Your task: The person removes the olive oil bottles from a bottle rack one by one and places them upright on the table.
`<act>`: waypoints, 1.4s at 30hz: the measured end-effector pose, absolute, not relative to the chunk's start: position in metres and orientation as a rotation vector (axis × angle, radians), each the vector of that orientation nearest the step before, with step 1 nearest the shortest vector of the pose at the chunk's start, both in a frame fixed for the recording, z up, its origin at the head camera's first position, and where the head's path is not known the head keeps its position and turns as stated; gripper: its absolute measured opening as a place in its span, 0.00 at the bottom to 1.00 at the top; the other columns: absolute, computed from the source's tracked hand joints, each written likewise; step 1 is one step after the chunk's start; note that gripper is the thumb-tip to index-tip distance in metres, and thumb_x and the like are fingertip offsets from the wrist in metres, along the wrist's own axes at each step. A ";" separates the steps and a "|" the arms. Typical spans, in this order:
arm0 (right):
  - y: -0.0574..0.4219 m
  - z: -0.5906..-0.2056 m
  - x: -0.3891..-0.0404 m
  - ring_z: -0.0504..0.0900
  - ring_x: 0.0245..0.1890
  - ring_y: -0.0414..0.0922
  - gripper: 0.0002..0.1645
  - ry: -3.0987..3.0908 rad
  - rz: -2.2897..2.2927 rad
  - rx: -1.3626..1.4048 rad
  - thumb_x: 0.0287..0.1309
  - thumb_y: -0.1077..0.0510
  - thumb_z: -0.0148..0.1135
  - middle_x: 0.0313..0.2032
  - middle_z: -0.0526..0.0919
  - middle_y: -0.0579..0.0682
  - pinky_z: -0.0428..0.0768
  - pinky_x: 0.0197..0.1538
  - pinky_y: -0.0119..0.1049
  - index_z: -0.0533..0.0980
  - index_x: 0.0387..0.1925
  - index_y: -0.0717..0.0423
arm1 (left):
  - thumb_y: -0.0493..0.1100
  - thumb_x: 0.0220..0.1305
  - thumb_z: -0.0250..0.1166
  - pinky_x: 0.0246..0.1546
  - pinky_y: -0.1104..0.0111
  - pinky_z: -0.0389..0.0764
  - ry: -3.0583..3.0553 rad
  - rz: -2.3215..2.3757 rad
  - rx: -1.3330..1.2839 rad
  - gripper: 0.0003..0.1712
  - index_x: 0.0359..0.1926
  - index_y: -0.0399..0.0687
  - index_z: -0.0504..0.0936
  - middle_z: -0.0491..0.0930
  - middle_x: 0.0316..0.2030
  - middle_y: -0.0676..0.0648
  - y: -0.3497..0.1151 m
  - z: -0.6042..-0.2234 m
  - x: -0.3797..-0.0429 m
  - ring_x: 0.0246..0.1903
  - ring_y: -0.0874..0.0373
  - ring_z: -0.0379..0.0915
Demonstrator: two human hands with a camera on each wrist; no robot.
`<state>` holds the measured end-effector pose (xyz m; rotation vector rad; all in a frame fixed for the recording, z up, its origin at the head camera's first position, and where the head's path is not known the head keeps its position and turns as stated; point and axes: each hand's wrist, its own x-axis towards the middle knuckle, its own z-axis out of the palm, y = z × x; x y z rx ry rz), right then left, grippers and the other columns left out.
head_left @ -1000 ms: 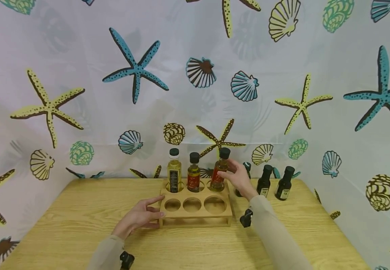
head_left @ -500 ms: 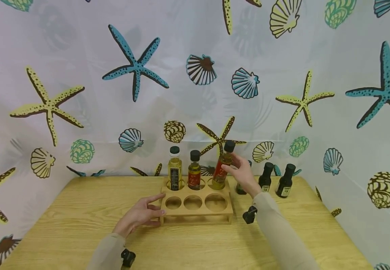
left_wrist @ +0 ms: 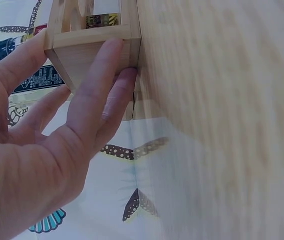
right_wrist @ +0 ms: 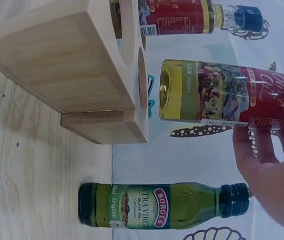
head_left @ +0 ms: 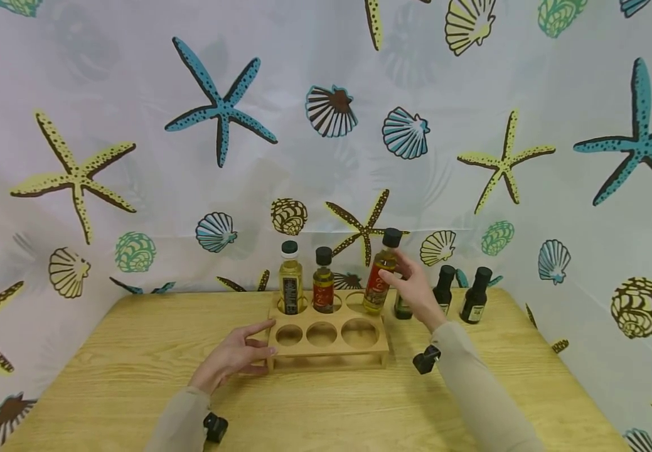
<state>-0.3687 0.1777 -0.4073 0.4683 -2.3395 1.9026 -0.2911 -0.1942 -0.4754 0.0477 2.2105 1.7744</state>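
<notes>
Right-hand grip: clamped on glass; the right hand [head_left: 416,292] is pinching a red-labelled bottle [head_left: 375,291], thumb in front, fingers reaching behind.
Left-hand grip: not closing round anything; the left hand [head_left: 234,355] is resting fairly straight fingers against the left end of a wooden rack [head_left: 304,319], probably steadying it.
Red-labelled bottle: hanging near the back-right hole [head_left: 354,301], cap tipping to the right; in the right wrist view its base is showing apart from the rack.
Change: one second ago its base was sitting in that hole; since then it has been rising and shifting right.
Meaning: the lift-out appears done; the rack is no longer supporting this bottle, so the right hand alone is carrying it.
Rack, back row: a pale oil bottle [head_left: 290,285] is standing at left, a second red-labelled one [head_left: 323,285] in the middle.
Rack, front row: three round holes are showing.
Table, right side: a green bottle [head_left: 403,307] is standing partly hidden by the right hand; two dark bottles [head_left: 475,299] are standing farther right.
</notes>
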 end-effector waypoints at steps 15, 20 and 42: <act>0.191 -0.409 -0.361 0.66 0.68 0.57 0.39 -2.362 1.830 0.481 0.64 0.52 0.64 0.70 0.65 0.56 0.69 0.67 0.59 0.62 0.73 0.50 | 0.38 0.63 0.68 0.44 0.53 0.86 2.207 1.775 0.050 0.41 0.75 0.52 0.61 0.67 0.60 0.28 -0.198 -0.472 -0.291 0.46 0.49 0.80; 0.198 -0.414 -0.356 0.64 0.70 0.58 0.37 -2.352 1.827 0.463 0.64 0.53 0.64 0.72 0.63 0.55 0.67 0.68 0.58 0.63 0.72 0.51 | 0.38 0.63 0.68 0.44 0.54 0.86 2.204 1.781 0.051 0.41 0.74 0.52 0.61 0.67 0.60 0.28 -0.198 -0.474 -0.292 0.45 0.50 0.80; 0.223 -0.424 -0.350 0.62 0.71 0.57 0.40 -2.408 1.820 0.372 0.66 0.54 0.62 0.72 0.61 0.57 0.65 0.70 0.58 0.58 0.74 0.52 | 0.38 0.63 0.68 0.43 0.53 0.86 2.206 1.774 0.067 0.42 0.75 0.50 0.60 0.69 0.59 0.28 -0.195 -0.475 -0.289 0.45 0.49 0.80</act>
